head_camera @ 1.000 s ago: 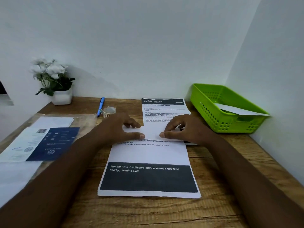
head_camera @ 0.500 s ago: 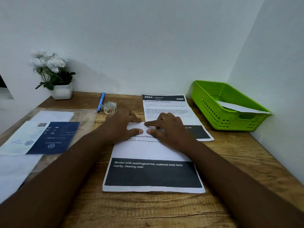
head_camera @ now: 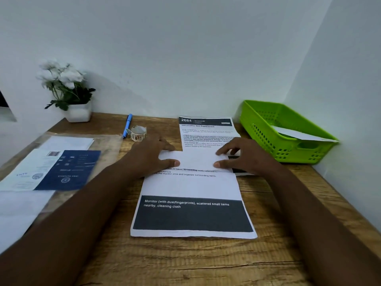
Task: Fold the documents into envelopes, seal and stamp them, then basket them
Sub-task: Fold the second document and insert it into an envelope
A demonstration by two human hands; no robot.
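Now your left hand [head_camera: 153, 156] and right hand [head_camera: 245, 156] lie flat with straight fingers on the folded-down top flap of the document [head_camera: 191, 188] at the middle of the wooden desk [head_camera: 185, 263]. Beneath it lies a second printed sheet [head_camera: 206, 131], beside the green basket [head_camera: 266, 135] holding an envelope [head_camera: 296, 134].

A single head-worn camera looks forward and down from close above the tabletop [head_camera: 185, 263]. It faces the room's corner, with both forearms reaching in from below.
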